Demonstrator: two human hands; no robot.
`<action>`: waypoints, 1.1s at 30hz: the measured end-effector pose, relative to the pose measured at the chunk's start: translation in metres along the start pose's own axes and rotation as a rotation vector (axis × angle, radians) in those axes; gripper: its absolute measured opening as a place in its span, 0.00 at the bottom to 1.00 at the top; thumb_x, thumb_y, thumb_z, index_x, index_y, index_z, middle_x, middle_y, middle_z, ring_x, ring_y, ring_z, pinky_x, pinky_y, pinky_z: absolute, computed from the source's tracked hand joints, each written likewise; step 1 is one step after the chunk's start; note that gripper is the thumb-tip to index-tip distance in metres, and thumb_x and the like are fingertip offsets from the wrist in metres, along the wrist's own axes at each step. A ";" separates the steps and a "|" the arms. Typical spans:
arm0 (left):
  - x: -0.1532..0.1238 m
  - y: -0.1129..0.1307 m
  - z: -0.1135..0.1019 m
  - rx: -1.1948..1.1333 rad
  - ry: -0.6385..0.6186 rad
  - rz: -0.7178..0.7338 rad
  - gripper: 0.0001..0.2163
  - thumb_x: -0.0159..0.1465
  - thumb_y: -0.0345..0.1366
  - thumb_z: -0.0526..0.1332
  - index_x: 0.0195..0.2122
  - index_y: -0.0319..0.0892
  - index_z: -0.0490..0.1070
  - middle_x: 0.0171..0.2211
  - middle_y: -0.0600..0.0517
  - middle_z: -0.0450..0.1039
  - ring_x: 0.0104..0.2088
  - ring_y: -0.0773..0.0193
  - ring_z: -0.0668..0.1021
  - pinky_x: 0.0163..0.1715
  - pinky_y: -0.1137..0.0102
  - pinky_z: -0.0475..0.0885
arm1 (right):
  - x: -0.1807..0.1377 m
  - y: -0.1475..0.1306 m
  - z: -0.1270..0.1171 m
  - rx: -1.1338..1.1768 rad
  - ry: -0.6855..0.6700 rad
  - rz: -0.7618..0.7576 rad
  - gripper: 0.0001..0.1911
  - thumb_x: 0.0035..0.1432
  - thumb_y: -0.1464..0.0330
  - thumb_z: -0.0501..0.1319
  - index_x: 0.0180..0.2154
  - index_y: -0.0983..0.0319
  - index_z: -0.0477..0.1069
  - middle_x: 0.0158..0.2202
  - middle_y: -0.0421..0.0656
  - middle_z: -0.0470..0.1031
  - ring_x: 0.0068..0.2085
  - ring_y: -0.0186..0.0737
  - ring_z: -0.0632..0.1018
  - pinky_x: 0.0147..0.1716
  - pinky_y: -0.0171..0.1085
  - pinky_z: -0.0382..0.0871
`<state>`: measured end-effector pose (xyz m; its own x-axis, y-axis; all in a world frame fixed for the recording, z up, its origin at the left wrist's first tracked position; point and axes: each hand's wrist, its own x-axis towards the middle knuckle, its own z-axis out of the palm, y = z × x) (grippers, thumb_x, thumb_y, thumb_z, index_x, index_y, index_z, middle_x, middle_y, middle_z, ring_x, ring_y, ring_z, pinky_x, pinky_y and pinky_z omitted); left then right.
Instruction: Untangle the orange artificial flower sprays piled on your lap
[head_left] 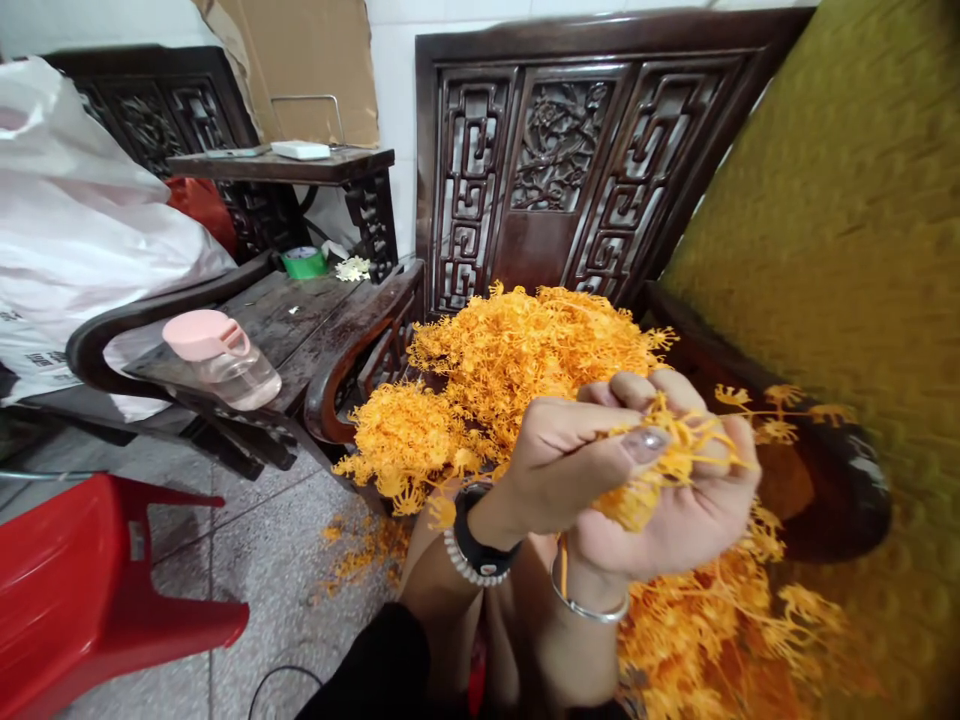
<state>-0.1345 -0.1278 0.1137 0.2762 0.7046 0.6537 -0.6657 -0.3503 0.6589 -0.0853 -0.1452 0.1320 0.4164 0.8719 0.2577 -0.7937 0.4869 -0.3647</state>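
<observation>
Head view: orange plastic sprig (pixel 667 450) pinched between left hand (pixel 570 450) and right hand (pixel 675 510).

carved dark wood furniture against a white tiled wall

a carved chair back (pixel 559 150) stands before the white wall (pixel 397 60), with cardboard (pixel 315 60) leaning there. a small side table (pixel 300 165) sits at left, a dark wooden bench (pixel 300 320) below it. the floor (pixel 285 570) is grey tile; a red plastic stool (pixel 90 590) stands on it.
</observation>
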 end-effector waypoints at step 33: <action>0.009 -0.026 -0.015 -0.373 0.030 -0.198 0.12 0.59 0.40 0.61 0.23 0.41 0.65 0.16 0.59 0.57 0.16 0.76 0.59 0.17 0.74 0.54 | 0.000 0.004 -0.015 -0.425 0.016 -0.218 0.10 0.52 0.65 0.62 0.21 0.61 0.69 0.23 0.35 0.69 0.27 0.26 0.71 0.31 0.29 0.70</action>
<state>-0.1246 -0.1031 0.0967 0.4078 0.7552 0.5132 -0.8083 0.0371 0.5876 -0.0821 -0.1427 0.1174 0.5622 0.7462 0.3566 -0.4364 0.6340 -0.6384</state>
